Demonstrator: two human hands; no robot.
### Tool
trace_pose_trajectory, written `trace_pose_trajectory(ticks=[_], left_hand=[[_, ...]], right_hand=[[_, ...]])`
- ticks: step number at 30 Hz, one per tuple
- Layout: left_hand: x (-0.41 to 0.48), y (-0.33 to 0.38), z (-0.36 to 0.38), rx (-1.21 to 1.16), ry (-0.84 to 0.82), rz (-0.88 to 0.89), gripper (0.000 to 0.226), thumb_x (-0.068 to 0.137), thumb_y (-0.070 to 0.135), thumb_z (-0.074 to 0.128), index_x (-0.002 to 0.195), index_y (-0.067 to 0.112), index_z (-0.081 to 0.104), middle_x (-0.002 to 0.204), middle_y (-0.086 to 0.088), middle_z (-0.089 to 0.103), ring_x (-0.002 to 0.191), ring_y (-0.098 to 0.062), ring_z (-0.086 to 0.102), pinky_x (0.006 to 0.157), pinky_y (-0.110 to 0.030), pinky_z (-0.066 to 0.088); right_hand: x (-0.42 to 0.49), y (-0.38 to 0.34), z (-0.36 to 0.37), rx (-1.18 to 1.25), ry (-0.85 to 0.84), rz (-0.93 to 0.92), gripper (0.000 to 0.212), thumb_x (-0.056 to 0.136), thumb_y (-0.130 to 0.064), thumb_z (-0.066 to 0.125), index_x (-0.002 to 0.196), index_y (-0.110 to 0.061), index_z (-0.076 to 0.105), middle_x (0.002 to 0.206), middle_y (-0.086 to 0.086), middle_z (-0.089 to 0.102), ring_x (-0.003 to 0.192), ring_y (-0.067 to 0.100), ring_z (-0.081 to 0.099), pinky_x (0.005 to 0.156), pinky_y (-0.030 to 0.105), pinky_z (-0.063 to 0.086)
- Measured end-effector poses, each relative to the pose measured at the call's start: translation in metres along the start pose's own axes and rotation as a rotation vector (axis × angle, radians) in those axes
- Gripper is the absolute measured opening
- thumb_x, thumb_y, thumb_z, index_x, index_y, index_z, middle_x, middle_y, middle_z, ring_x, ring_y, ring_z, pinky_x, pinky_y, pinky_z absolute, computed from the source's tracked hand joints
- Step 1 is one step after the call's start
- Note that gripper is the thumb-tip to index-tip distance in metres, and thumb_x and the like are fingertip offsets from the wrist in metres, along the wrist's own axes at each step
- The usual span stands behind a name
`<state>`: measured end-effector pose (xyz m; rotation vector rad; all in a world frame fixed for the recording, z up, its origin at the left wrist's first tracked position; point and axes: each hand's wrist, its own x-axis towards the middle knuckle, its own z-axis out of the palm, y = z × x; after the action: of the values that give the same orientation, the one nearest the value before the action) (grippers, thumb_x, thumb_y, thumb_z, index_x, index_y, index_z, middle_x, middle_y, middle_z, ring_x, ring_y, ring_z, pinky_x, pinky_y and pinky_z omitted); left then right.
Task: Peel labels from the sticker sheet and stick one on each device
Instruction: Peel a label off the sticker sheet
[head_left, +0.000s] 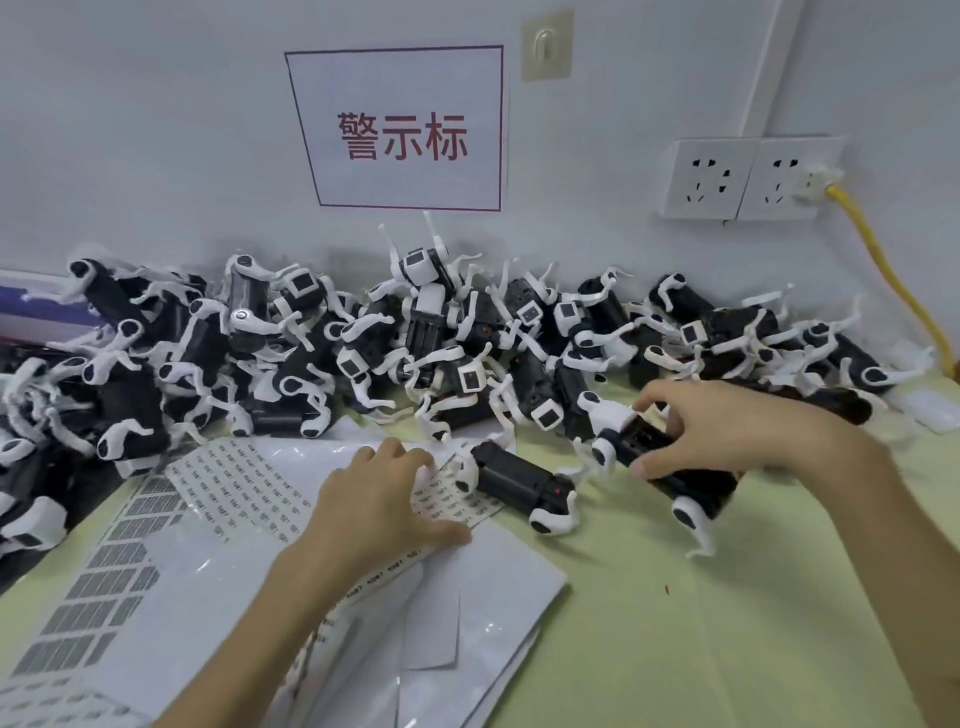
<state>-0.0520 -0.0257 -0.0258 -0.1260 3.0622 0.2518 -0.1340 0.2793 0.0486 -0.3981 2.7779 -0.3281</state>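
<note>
Small black-and-white robot-dog devices fill the back of the table in a long pile (415, 338). My right hand (727, 431) grips one such device (670, 457) by its black body, just above the table at the right. A second device (519, 483) lies on its side between my hands, at the edge of the sticker sheet (249, 488). That sheet carries rows of small printed labels. My left hand (379, 499) rests flat on it, fingers spread over the labels near the lying device.
More sticker sheets (119, 571) with grey barcode labels and white backing papers (467, 597) lie at the front left. Wall sockets (748, 176) with a yellow cable (883, 270) sit at the back right. Bare green tabletop (701, 623) stretches front right.
</note>
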Motion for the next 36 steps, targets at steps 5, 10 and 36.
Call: trace_pose_trajectory(ticks=[5, 10, 36], left_hand=[[0.001, 0.008, -0.003, 0.026, -0.006, 0.04, 0.072, 0.073, 0.078, 0.069, 0.131, 0.039, 0.054, 0.127, 0.013, 0.049, 0.116, -0.014, 0.047, 0.084, -0.033, 0.042], [-0.005, 0.017, -0.003, 0.093, 0.105, 0.13, 0.029, 0.09, 0.056, 0.062, 0.103, 0.031, 0.068, 0.108, 0.012, 0.064, 0.094, -0.016, 0.059, 0.069, -0.029, 0.037], [-0.031, 0.101, -0.05, -0.236, 0.767, 0.41, 0.025, 0.094, 0.039, 0.051, 0.085, 0.028, 0.072, 0.089, 0.012, 0.066, 0.078, -0.014, 0.061, 0.055, -0.032, 0.049]], right_hand=[[0.006, -0.006, 0.007, -0.049, -0.015, 0.003, 0.073, 0.075, -0.067, 0.074, 0.135, -0.036, 0.047, 0.103, -0.013, 0.056, 0.096, 0.011, 0.059, 0.086, 0.033, 0.054], [0.002, -0.003, -0.002, 0.02, 0.109, -0.025, 0.06, 0.086, -0.068, 0.059, 0.136, -0.036, 0.05, 0.105, -0.018, 0.06, 0.105, 0.014, 0.059, 0.096, 0.038, 0.049], [-0.014, -0.054, 0.004, 1.13, 0.095, -0.325, 0.043, 0.089, -0.054, 0.063, 0.119, -0.024, 0.064, 0.101, 0.009, 0.075, 0.085, 0.032, 0.075, 0.069, 0.041, 0.063]])
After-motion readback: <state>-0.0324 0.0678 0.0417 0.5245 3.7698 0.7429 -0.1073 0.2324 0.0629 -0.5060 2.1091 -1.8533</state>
